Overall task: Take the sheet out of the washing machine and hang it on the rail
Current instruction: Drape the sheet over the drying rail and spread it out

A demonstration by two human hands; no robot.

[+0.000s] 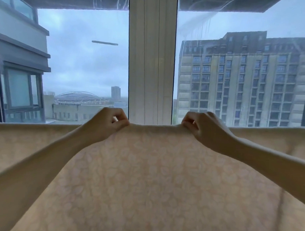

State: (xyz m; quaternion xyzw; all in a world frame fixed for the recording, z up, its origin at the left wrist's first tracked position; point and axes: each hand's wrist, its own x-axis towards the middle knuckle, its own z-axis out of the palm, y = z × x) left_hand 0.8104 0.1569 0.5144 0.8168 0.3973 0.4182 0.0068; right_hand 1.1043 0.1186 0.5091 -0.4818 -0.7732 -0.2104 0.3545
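Note:
A pale cream sheet (150, 176) with a faint leaf pattern hangs spread wide across the lower half of the view, its top fold running level from edge to edge. My left hand (111, 120) pinches the top fold just left of centre. My right hand (198, 125) pinches the same fold just right of centre. Between the two hands the fold rises slightly. The rail under the fold is hidden by the fabric. No washing machine is in view.
Directly behind the sheet stands a large window with a white centre post (150, 63). Through the glass are a tall apartment block (246, 81) on the right and a grey building (19, 66) on the left.

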